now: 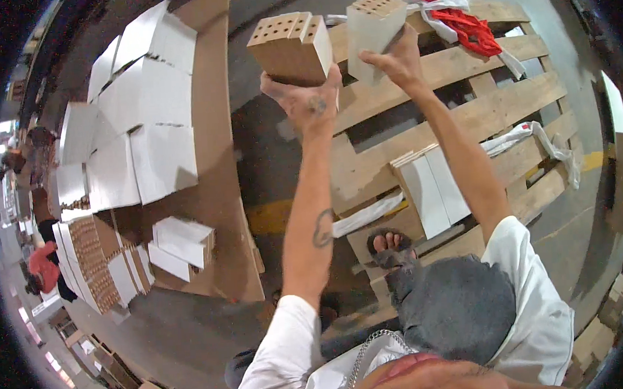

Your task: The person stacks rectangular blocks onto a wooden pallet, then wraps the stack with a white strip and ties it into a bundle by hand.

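My left hand (308, 102) grips a block of wood-coloured boards (286, 55) from below, its thumb and fingers on opposite sides. Round holes dot the upward edge of this block. To its right, my right hand (401, 57) is closed around a white-faced stack of boards (367, 44), also with holes along its top edge. Both stacks are held up at the far side of a wooden pallet (448, 117), a small gap between them. The fingers behind each stack are partly hidden.
Large piles of white boards (141, 105) cover a brown sheet (214, 150) at the left, with a smaller white stack (180, 247) nearer. More white boards (431, 192) lie on the pallet by my foot. Red and white plastic strips (461, 28) lie at its far end.
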Demonstrator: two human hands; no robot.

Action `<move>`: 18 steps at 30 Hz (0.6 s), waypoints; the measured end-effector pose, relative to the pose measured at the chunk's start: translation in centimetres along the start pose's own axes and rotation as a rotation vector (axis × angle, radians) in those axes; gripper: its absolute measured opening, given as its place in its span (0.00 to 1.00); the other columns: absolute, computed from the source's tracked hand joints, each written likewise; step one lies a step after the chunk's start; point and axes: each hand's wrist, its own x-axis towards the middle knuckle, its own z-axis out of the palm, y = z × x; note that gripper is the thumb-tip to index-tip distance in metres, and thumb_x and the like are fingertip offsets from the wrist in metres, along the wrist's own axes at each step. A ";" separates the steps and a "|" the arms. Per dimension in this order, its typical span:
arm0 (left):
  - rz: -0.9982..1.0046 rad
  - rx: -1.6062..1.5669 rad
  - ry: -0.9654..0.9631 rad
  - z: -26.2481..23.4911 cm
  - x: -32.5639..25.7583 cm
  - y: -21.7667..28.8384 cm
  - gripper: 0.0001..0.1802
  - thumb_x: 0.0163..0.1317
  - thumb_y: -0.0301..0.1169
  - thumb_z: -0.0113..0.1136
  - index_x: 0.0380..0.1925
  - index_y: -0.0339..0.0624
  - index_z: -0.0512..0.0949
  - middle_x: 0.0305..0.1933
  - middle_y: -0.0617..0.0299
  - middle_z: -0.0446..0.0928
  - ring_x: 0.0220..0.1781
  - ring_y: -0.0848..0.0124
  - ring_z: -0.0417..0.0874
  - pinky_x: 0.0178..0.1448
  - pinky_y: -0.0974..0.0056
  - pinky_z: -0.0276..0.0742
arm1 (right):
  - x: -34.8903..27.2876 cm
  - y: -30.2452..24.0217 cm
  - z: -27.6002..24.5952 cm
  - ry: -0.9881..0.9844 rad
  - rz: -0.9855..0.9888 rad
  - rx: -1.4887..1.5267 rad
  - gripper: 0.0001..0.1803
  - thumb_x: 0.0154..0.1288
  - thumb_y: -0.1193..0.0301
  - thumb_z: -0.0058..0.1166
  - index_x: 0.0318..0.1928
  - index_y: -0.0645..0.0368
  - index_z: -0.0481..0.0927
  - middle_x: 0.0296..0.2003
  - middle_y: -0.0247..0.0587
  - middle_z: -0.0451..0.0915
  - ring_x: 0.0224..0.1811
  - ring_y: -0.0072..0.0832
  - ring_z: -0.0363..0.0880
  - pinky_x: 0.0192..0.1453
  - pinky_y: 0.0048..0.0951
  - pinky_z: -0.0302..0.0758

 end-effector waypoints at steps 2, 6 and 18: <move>0.050 0.028 0.055 3.1 0.7 -1.9 0.59 0.36 0.40 0.76 0.62 0.30 0.47 0.57 0.42 0.62 0.57 0.48 0.69 0.63 0.51 0.68 | 0.4 1.4 -0.1 0.120 -0.100 -0.267 0.40 0.38 0.59 0.74 0.51 0.66 0.72 0.46 0.50 0.77 0.52 0.42 0.75 0.57 0.40 0.71; 0.096 -0.113 0.008 2.0 1.8 -4.1 0.63 0.33 0.40 0.80 0.63 0.31 0.46 0.59 0.46 0.60 0.60 0.54 0.68 0.64 0.52 0.67 | 0.4 1.2 -1.1 0.105 -0.145 -0.395 0.55 0.38 0.54 0.76 0.62 0.63 0.57 0.54 0.52 0.65 0.60 0.43 0.65 0.62 0.40 0.66; -0.009 -0.601 -0.620 3.8 9.1 -7.9 0.53 0.32 0.30 0.79 0.60 0.40 0.57 0.56 0.57 0.67 0.58 0.64 0.72 0.60 0.57 0.74 | -1.4 3.7 -2.6 0.092 0.148 -0.148 0.57 0.39 0.61 0.78 0.63 0.68 0.53 0.55 0.52 0.66 0.57 0.38 0.72 0.60 0.38 0.73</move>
